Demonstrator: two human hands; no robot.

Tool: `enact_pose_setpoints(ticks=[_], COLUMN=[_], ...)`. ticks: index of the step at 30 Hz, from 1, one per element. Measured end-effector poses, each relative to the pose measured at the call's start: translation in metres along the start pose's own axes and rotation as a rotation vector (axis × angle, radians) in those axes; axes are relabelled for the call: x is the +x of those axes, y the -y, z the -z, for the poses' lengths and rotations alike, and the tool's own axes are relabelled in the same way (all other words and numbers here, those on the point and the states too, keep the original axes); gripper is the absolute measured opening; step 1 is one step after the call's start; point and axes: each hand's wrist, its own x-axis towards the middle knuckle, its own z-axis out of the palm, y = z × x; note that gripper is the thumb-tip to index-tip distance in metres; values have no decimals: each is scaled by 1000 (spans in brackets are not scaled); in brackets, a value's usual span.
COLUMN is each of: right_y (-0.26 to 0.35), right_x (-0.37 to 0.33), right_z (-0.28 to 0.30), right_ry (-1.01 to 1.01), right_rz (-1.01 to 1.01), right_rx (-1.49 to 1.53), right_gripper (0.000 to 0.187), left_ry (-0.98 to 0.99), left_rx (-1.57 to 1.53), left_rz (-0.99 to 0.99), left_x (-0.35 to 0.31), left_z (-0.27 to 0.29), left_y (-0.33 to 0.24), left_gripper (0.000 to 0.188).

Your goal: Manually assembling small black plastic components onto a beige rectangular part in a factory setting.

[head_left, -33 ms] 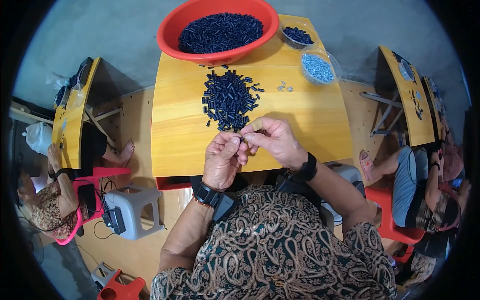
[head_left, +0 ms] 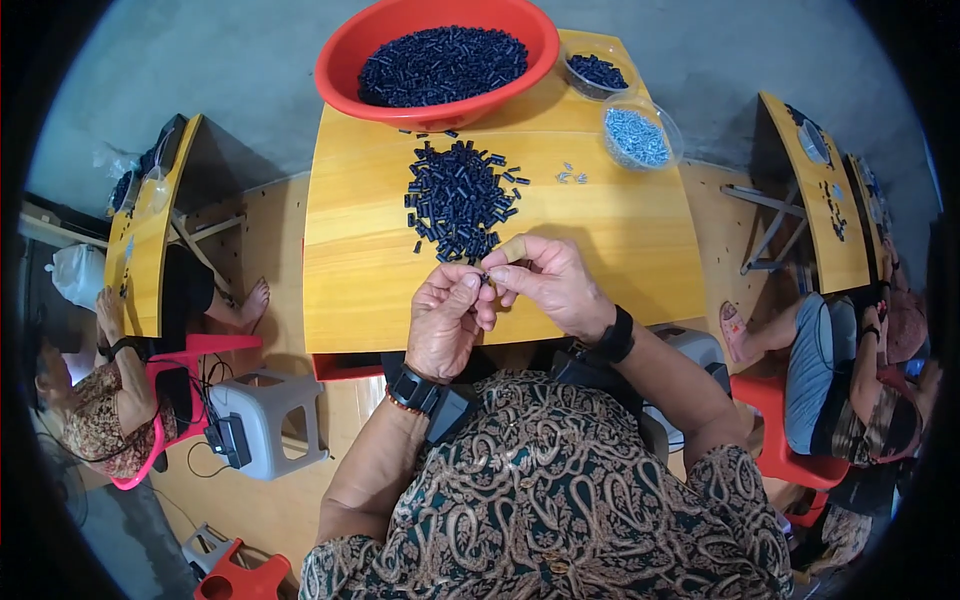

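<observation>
My left hand (head_left: 446,318) and my right hand (head_left: 556,287) meet over the near edge of the yellow table (head_left: 610,225). Both are closed, fingertips pinched together round a small dark piece (head_left: 486,279) that they mostly hide. It resembles the short black plastic cylinders in the loose pile (head_left: 455,195) just beyond my fingers. What else my right fingertips may grip is too small to make out. A few small silver pieces (head_left: 572,178), screw-like, lie on the tabletop right of the pile.
A red basin (head_left: 333,82) of black cylinders stands at the far edge. To its right are a clear tub (head_left: 677,152) of silver screw-like pieces and another with dark pieces (head_left: 597,70). People sit at side tables (head_left: 150,260) left and right; a grey stool (head_left: 262,425) stands at left.
</observation>
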Motion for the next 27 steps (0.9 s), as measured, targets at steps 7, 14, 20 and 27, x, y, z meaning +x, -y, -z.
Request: enact_pose_setpoints(ticks=[7, 14, 20, 27], right_y=[-3, -1, -3, 4], right_x=[1, -2, -1, 0], right_z=[3, 1, 1, 4], right_ry=[-18, -16, -17, 41], right_rz=[17, 41, 22, 137], right_rx=[-74, -66, -40, -326], right_gripper=[12, 10, 11, 10], left_ry=[-3, 16, -1, -37], left_rx=[70, 85, 118, 232], left_rz=[4, 0, -5, 59], left_x=[-4, -4, -4, -7], left_z=[-4, -2, -4, -5], left_y=[-5, -4, -5, -9], left_gripper=[7, 9, 8, 9])
